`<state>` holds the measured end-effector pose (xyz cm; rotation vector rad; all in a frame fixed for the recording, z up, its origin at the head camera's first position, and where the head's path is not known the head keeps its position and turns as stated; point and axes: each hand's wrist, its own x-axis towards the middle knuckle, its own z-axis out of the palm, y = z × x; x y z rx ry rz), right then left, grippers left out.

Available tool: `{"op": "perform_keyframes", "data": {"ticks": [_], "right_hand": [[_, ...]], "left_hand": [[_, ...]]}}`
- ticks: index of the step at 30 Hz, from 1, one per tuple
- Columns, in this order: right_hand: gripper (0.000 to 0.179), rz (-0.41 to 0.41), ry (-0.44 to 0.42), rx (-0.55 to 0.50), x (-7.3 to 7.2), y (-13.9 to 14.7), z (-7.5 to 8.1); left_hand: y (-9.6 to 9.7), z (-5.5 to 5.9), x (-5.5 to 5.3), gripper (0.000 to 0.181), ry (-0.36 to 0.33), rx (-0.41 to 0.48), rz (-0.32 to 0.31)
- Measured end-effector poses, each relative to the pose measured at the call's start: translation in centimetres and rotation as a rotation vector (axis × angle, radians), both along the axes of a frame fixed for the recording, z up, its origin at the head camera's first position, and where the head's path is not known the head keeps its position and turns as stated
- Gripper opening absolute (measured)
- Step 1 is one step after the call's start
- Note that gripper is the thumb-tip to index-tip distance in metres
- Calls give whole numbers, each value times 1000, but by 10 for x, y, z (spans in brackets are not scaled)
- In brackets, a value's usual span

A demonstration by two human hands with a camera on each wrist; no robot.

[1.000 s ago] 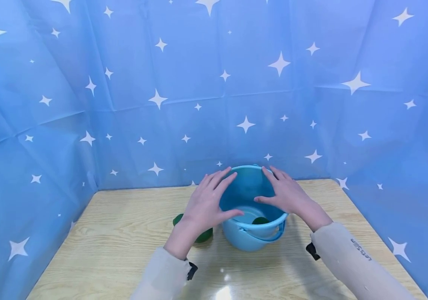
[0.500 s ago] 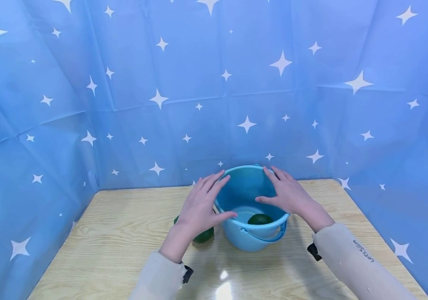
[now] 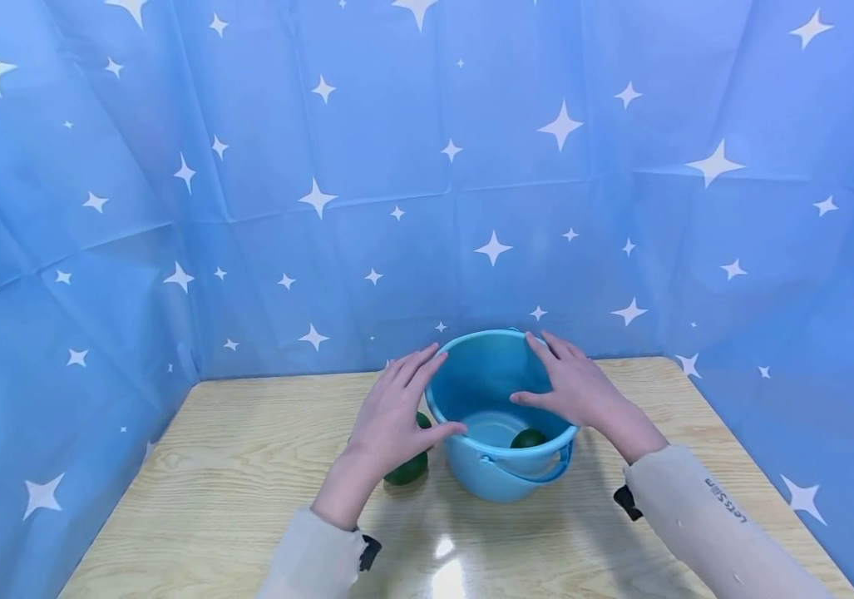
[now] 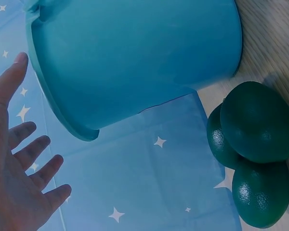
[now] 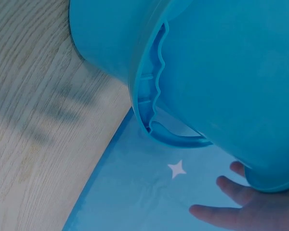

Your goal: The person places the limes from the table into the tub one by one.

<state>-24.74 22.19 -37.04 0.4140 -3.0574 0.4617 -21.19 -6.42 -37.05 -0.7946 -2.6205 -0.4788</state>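
Observation:
A light blue bucket (image 3: pixel 490 481) stands upright on the wooden table, with one dark green oval fruit (image 3: pixel 528 438) inside at the bottom. My left hand (image 3: pixel 387 420) hovers at the bucket's left side, fingers spread and holding nothing. In the left wrist view, its fingers stand apart from the bucket rim (image 4: pixel 62 122). My right hand (image 3: pixel 580 389) is at the right rim, thumb over the opening and fingers extended along the outside. Three glossy green oval fruits (image 4: pixel 258 122) cluster on the table left of the bucket, partly hidden by my left hand in the head view.
The bucket's handle (image 3: pixel 539 478) hangs down at the front right of the rim. Behind and at both sides of the wooden table (image 3: pixel 247 466) rises a blue curtain (image 3: pixel 367 150) with white stars.
My left hand has drawn a little leftward, away from the bucket rim. Inside the bucket the green fruit has shifted about. The right hand stays at the rim.

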Motion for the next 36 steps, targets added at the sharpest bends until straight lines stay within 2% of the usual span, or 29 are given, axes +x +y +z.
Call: {"op": "perform_keyframes", "data": {"ticks": [22,36], "right_hand": [[100,-4,-6,-9,0,0,0],[99,2,-7,-15,1,1,-1]], "left_hand": [[-7,-4,2,89,-43,53,42],[-11,-7,3,86,-37,59,58]]}}
